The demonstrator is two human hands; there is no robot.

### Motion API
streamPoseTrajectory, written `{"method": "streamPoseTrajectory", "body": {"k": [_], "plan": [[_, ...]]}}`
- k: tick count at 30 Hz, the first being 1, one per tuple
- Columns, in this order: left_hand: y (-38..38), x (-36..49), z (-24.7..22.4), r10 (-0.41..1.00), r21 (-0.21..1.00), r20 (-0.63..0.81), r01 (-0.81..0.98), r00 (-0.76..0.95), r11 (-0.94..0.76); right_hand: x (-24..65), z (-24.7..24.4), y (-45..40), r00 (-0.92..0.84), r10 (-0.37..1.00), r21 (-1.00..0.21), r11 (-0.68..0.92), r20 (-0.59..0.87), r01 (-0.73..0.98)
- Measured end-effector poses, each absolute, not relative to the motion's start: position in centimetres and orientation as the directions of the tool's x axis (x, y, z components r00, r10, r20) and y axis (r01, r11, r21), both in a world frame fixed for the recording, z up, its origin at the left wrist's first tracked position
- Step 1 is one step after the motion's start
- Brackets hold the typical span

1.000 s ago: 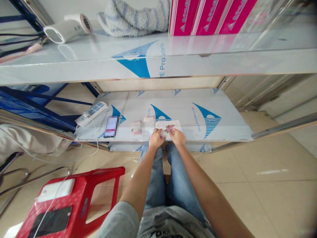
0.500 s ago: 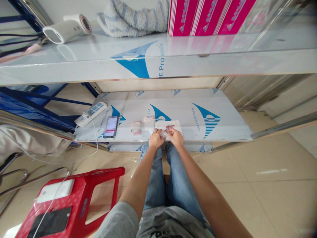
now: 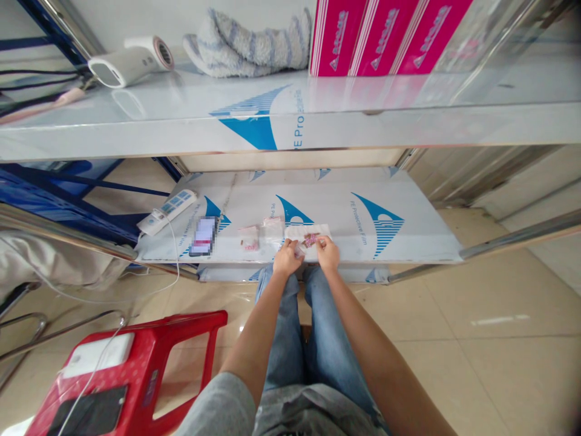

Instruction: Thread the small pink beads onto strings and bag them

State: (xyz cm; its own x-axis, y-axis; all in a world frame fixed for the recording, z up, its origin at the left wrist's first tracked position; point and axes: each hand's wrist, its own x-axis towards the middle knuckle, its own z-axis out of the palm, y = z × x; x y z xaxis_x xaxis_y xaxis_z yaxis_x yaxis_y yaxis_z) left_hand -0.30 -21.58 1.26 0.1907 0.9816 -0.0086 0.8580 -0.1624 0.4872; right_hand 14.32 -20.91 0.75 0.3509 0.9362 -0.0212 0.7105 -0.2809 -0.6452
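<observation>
My left hand (image 3: 287, 258) is closed on the edge of a small clear plastic bag (image 3: 299, 249) at the front edge of the lower shelf. Just right of it, my right hand (image 3: 328, 254) has its fingertips pinched together beside a little pile of pink and brown pieces (image 3: 311, 240). Whatever is in that pinch is too small to make out. The pile lies on a white sheet (image 3: 323, 229). Left of my hands rest a clear bag with pink and brown pieces inside (image 3: 249, 238) and some flat clear bags (image 3: 273, 229).
On the film-covered lower shelf (image 3: 403, 242) lie a phone (image 3: 203, 236) and a white power strip (image 3: 167, 212). The upper shelf (image 3: 163, 130) holds a hair dryer (image 3: 131, 62), a striped fluffy cloth (image 3: 254, 48) and pink boxes (image 3: 385, 39). A red stool (image 3: 152, 369) stands at lower left.
My right hand has shifted slightly right, away from my left hand, uncovering more of the pink and brown pile. The left hand keeps its place at the bag. The view has tilted a little.
</observation>
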Motion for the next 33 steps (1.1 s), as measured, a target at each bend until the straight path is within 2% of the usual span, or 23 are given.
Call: {"method": "streamPoseTrajectory", "body": {"k": [5, 12, 17, 21, 24, 28, 33], "plan": [[-21.7, -0.2, 1.2, 0.982, 0.477, 0.012, 0.862, 0.190, -0.173, 15.8, 1.1, -19.2, 0.322, 0.945, -0.562, -0.297, -0.058, 0.772], [-21.8, -0.2, 0.9, 0.981, 0.483, 0.029, 0.857, 0.190, -0.180, 17.1, 1.8, -16.6, 0.082, 0.993, -0.281, -0.102, -0.083, 0.954], [-21.8, -0.1, 0.9, 0.981, 0.490, 0.023, 0.854, 0.191, -0.177, 17.3, 1.6, -16.6, 0.006, 0.997, -0.230, -0.022, -0.072, 0.973], [-21.8, 0.0, 1.0, 0.981, 0.479, 0.016, 0.860, 0.195, -0.178, 17.2, 1.2, -16.5, 0.094, 0.995, -0.318, -0.103, -0.044, 0.942], [-21.8, 0.0, 1.0, 0.981, 0.474, 0.028, 0.861, 0.194, -0.184, 16.9, 0.9, -16.7, 0.173, 0.984, -0.496, -0.171, -0.042, 0.851], [-21.8, 0.0, 1.0, 0.983, 0.477, 0.025, 0.862, 0.183, -0.172, 16.1, 0.3, -18.2, 0.103, 0.995, -0.729, -0.079, -0.012, 0.680], [-21.8, 0.0, 1.1, 0.981, 0.489, 0.049, 0.852, 0.188, -0.188, 14.7, -0.3, -20.2, 0.010, 0.998, -0.760, -0.053, -0.062, 0.647]]}}
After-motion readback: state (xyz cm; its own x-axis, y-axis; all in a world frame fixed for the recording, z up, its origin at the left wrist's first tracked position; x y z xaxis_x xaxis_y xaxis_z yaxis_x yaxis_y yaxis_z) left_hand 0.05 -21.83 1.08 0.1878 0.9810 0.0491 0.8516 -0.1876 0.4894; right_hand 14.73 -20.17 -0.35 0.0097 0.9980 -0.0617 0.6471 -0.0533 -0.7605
